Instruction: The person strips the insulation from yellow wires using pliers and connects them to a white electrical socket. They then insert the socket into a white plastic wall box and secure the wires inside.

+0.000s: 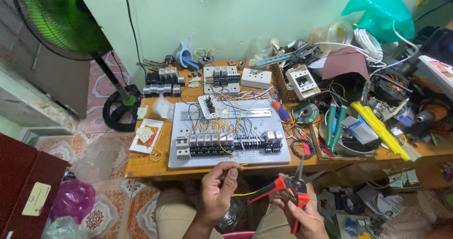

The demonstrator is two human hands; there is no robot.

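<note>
My left hand (218,189) pinches a short yellow wire (241,192) between thumb and fingers, just in front of the table edge. My right hand (302,213) grips red-handled wire strippers (283,188) whose jaws point up and right; the wire's free end reaches the tool's handle. Both hands hover over my lap, below a white perforated panel (179,161) that lies on the wooden table (141,166). The panel carries rows of relays and breakers joined by yellow and blue wires.
A green standing fan (66,21) stands at left. More relays, a socket plate and a wicker basket lie behind the panel. Right of it are green-handled tools, a yellow tool, white cable coils, a cutting disc and a teal bag. Plastic bags lie on the tiled floor.
</note>
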